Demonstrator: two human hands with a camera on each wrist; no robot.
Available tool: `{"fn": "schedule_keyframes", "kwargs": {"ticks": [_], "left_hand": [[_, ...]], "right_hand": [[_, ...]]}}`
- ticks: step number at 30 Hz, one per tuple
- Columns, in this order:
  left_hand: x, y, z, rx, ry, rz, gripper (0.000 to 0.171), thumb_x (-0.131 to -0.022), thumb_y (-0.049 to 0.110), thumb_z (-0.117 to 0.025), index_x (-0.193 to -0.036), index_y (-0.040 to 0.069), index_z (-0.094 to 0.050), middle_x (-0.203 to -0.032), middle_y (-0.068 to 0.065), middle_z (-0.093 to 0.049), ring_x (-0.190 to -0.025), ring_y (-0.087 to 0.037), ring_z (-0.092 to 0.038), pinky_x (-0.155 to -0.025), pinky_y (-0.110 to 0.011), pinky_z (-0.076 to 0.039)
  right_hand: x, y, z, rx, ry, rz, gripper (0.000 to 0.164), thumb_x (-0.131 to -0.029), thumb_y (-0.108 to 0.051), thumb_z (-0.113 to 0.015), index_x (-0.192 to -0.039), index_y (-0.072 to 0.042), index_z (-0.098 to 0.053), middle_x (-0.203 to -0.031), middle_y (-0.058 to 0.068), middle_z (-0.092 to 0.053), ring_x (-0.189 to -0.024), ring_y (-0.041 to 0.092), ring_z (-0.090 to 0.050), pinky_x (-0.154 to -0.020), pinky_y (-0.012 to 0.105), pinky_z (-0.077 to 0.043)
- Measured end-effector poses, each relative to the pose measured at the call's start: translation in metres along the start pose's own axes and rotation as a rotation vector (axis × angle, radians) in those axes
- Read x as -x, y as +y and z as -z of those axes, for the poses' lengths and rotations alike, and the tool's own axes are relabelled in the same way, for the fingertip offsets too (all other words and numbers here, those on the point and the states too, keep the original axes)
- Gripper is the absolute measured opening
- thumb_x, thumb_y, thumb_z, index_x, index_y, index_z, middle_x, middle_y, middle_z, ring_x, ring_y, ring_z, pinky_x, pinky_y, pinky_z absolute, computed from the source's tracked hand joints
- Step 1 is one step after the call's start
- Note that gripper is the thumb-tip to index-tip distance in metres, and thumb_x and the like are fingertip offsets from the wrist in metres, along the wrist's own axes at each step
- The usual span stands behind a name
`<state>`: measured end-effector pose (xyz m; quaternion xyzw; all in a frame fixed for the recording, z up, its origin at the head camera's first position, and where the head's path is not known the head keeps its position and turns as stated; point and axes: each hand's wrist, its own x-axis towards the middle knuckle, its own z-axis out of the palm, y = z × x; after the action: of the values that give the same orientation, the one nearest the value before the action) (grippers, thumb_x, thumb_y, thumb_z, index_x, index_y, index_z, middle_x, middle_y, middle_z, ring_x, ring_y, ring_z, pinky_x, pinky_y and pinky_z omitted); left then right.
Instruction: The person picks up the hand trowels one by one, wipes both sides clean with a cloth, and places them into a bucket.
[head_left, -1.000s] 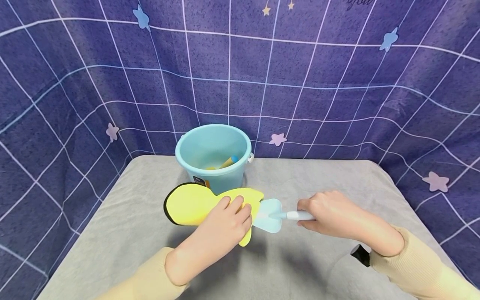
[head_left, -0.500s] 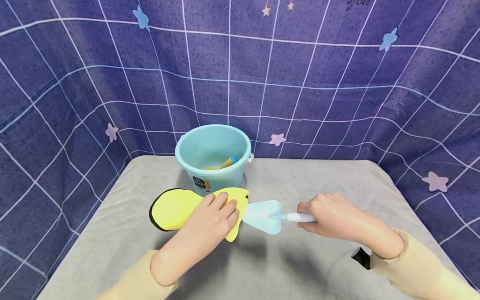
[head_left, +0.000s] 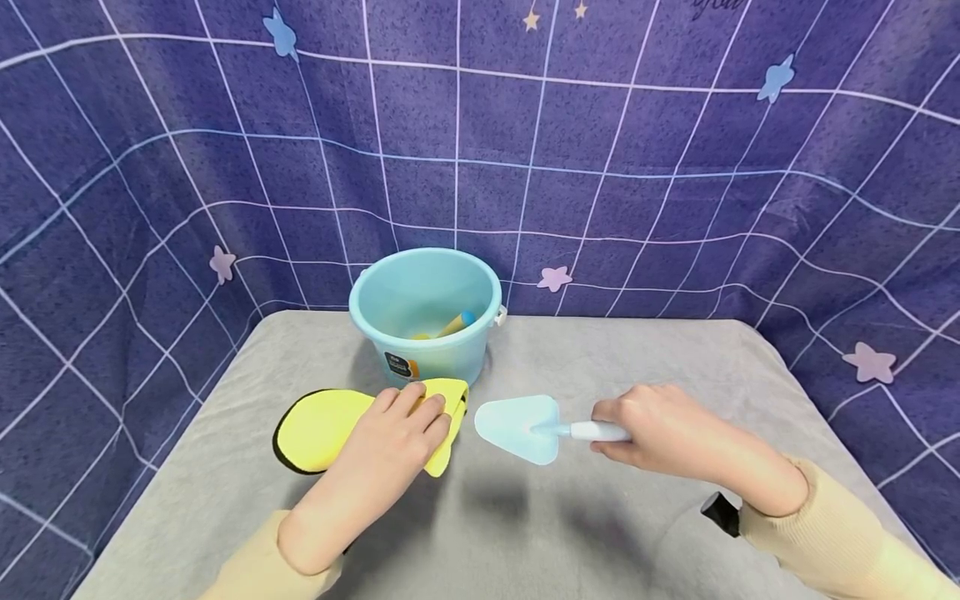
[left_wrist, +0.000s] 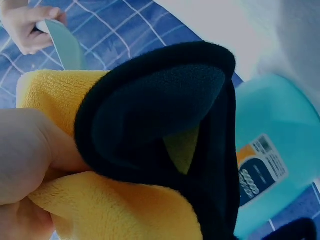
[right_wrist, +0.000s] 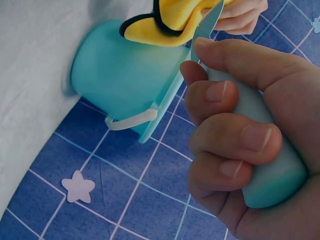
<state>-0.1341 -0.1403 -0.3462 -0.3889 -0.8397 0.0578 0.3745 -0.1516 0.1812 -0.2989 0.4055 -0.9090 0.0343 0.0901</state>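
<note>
My left hand (head_left: 397,437) grips a bunched yellow plush cloth (head_left: 324,429) with a black edge, held over the bed-like grey surface in front of the bucket. In the left wrist view, the cloth (left_wrist: 125,205) is folded over on itself and shows a dark underside. My right hand (head_left: 660,429) holds a small light blue toy shovel (head_left: 521,427) by its pale handle, fingers wrapped round it in the right wrist view. The blade points left toward the cloth, with a small gap between them in the head view. A light blue bucket (head_left: 397,335) stands just behind.
Inside the bucket lies a yellow stick (head_left: 454,325) with a blue end. The grey fabric surface (head_left: 615,358) is backed by a purple-blue gridded curtain (head_left: 420,108) with stars. A black object (head_left: 722,513) shows at the right sleeve.
My left hand has moved left with the yellow cloth, off the shovel's blade, so the whole blade now shows. My right hand has stayed nearly still.
</note>
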Motion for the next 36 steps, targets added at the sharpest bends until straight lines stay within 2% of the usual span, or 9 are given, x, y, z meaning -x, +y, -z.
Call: {"fn": "schedule_keyframes", "kwargs": {"ticks": [6,13,17,22,25,36], "left_hand": [[0.005,-0.010,0.003,-0.010,0.012,0.029,0.017,-0.080,-0.003,-0.044,-0.083,0.005,-0.058,-0.093,-0.008,-0.057,-0.088,-0.030,-0.050,-0.065,-0.035,-0.037],[0.001,-0.019,0.024,-0.028,0.036,0.059,0.018,-0.080,-0.006,-0.045,-0.086,0.004,-0.060,-0.101,-0.010,-0.061,-0.091,-0.031,-0.052,-0.067,-0.036,-0.039],[-0.007,-0.020,0.035,-0.057,0.072,0.074,0.023,-0.087,-0.003,-0.037,-0.087,0.004,-0.060,-0.102,-0.010,-0.063,-0.091,-0.031,-0.054,-0.067,-0.036,-0.040],[-0.022,-0.016,0.041,-0.091,0.197,0.035,0.027,-0.090,-0.004,-0.033,-0.084,0.003,-0.059,-0.098,-0.011,-0.064,-0.085,-0.030,-0.054,-0.063,-0.035,-0.040],[-0.032,-0.011,0.043,-0.106,0.246,0.006,0.027,-0.089,-0.006,-0.035,-0.083,0.003,-0.059,-0.096,-0.010,-0.064,-0.082,-0.029,-0.054,-0.061,-0.033,-0.039],[-0.052,0.007,0.047,-0.167,0.266,-0.068,0.022,-0.088,-0.004,-0.043,-0.088,0.006,-0.063,-0.099,-0.007,-0.065,-0.088,-0.027,-0.058,-0.066,-0.030,-0.043]], "right_hand": [[0.000,0.000,0.001,-0.012,-0.016,-0.021,0.021,-0.076,-0.029,-0.075,-0.070,-0.026,-0.056,-0.056,-0.018,-0.039,-0.050,0.000,-0.033,-0.041,0.022,-0.032],[-0.001,-0.001,0.001,-0.013,-0.015,-0.032,0.024,-0.076,-0.028,-0.075,-0.068,-0.027,-0.053,-0.055,-0.018,-0.038,-0.049,0.001,-0.032,-0.041,0.022,-0.031],[-0.001,-0.002,0.000,-0.021,-0.019,-0.043,0.024,-0.075,-0.027,-0.075,-0.068,-0.026,-0.053,-0.055,-0.018,-0.038,-0.048,0.000,-0.031,-0.041,0.020,-0.030],[-0.003,-0.002,-0.001,-0.030,-0.020,-0.047,0.022,-0.075,-0.026,-0.075,-0.069,-0.026,-0.054,-0.055,-0.018,-0.039,-0.048,0.000,-0.032,-0.041,0.020,-0.030],[-0.004,-0.003,-0.001,-0.030,-0.024,-0.050,0.022,-0.076,-0.026,-0.075,-0.069,-0.026,-0.054,-0.055,-0.018,-0.038,-0.048,0.000,-0.032,-0.041,0.020,-0.030],[-0.008,-0.005,-0.002,-0.033,-0.024,-0.026,0.021,-0.076,-0.027,-0.074,-0.069,-0.025,-0.054,-0.056,-0.018,-0.039,-0.049,0.000,-0.033,-0.041,0.021,-0.031]]}}
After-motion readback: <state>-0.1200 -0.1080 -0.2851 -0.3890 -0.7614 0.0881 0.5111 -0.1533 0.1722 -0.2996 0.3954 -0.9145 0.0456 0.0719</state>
